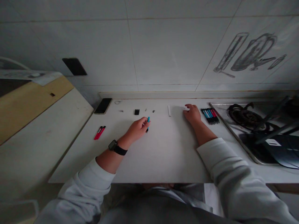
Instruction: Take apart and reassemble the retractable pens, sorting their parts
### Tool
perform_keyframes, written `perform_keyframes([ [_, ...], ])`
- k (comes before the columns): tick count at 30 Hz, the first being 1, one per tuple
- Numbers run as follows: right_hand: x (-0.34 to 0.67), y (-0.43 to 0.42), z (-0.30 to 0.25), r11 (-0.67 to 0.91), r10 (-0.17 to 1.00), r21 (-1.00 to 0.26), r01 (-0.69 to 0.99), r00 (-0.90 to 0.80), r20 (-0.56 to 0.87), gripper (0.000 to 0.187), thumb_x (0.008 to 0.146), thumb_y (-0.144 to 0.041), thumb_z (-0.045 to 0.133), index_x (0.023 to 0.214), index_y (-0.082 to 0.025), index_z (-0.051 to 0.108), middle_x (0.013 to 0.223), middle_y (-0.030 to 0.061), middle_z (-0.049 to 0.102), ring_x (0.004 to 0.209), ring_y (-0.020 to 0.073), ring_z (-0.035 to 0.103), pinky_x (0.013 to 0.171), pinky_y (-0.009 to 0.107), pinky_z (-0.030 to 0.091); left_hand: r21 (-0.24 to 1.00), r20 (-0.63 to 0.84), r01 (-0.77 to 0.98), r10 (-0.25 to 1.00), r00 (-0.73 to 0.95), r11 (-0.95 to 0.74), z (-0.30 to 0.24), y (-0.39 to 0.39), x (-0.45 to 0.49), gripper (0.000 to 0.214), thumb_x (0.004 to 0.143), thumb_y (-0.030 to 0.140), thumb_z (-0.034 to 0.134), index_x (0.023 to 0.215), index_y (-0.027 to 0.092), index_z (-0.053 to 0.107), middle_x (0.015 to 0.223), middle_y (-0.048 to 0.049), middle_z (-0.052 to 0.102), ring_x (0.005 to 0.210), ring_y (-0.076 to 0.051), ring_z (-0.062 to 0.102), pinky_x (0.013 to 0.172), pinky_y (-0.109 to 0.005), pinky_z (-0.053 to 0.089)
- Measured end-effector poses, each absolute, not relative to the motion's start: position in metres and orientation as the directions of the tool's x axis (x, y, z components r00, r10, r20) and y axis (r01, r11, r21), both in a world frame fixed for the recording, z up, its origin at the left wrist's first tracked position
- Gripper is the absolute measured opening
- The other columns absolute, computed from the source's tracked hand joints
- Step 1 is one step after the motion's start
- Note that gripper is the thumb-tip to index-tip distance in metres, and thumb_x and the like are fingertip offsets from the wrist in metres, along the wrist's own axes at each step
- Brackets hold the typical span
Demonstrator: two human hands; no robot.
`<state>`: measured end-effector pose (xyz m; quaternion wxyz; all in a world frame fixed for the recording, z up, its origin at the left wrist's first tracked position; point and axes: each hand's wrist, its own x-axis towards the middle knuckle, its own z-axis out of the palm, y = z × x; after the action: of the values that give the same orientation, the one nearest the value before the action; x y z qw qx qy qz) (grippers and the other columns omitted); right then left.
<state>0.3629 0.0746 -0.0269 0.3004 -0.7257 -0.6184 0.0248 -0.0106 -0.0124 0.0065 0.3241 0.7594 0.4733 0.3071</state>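
Observation:
My left hand (pixel 139 128) is closed in a pinch around a blue pen piece (pixel 148 119) with a dark lower end, held upright over the middle of the white table. My right hand (pixel 192 114) is over the table's right part, fingers bent and slightly apart, with nothing visible in them. Between the hands lie thin white sticks (pixel 169 111). Farther left are small dark bits (pixel 153 111), a tiny piece (pixel 146 109), short black parts (pixel 136 112) and small springs (pixel 121 111). Right of my right hand is a row of pens (pixel 210 116) with blue, white and red barrels.
Red pen barrels (pixel 100 133) lie on the table's left side. Behind them are a phone (pixel 103 106) and a thin ring (pixel 118 102). A gas stove (pixel 247 119) borders the right side, with a dark flat item (pixel 268 149) on it. A tiled wall (pixel 163 53) rises behind.

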Motion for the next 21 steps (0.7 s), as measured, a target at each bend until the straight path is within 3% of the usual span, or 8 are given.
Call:
perform_keyframes([
  [5, 0.361, 0.078, -0.021, -0.106, 0.928, -0.439, 0.892, 0.247, 0.279, 0.037, 0.088, -0.034, 0.059, 0.120, -0.021, 0.073, 0.121, 0.0124, 0.065, 0.100, 0.0257, 0.063, 0.090, 0.037, 0.049, 0.753, 0.174, 0.544, 0.909, 0.378, -0.371, 0.008, -0.012, -0.012, 0.025, 0.102, 0.044, 0.048, 0.101, 0.022, 0.059, 0.085, -0.0004, 0.067, 0.068, -0.013, 0.065, 0.061, -0.023, 0.051],
  [14, 0.360, 0.082, -0.019, -0.142, 0.914, -0.430, 0.892, 0.285, 0.288, 0.024, 0.088, -0.030, 0.058, 0.101, -0.019, 0.075, 0.111, 0.0134, 0.069, 0.097, 0.0254, 0.063, 0.087, 0.035, 0.047, 0.704, 0.193, 0.590, 0.907, 0.375, -0.395, 0.012, -0.014, -0.010, 0.019, 0.102, 0.037, 0.051, 0.097, 0.021, 0.059, 0.081, -0.0002, 0.067, 0.072, -0.014, 0.065, 0.063, -0.023, 0.048],
  [18, 0.362, 0.078, -0.016, -0.126, 0.869, -0.551, 0.825, 0.360, 0.340, 0.023, 0.091, -0.031, 0.054, 0.102, -0.017, 0.070, 0.102, 0.0126, 0.073, 0.092, 0.0246, 0.066, 0.086, 0.036, 0.049, 0.699, 0.232, 0.576, 0.896, 0.378, -0.424, 0.011, -0.013, -0.012, 0.018, 0.103, 0.036, 0.049, 0.101, 0.021, 0.059, 0.081, 0.0003, 0.067, 0.072, -0.014, 0.064, 0.066, -0.024, 0.048],
  [21, 0.353, 0.068, -0.010, 0.006, 0.865, -0.686, 0.728, 0.340, 0.369, 0.024, 0.093, -0.034, 0.053, 0.105, -0.018, 0.067, 0.095, 0.0085, 0.074, 0.080, 0.0203, 0.067, 0.078, 0.034, 0.052, 0.673, 0.278, 0.573, 0.878, 0.390, -0.468, 0.012, -0.013, -0.013, 0.017, 0.103, 0.034, 0.049, 0.102, 0.021, 0.059, 0.085, -0.0005, 0.067, 0.075, -0.014, 0.064, 0.069, -0.025, 0.048],
])
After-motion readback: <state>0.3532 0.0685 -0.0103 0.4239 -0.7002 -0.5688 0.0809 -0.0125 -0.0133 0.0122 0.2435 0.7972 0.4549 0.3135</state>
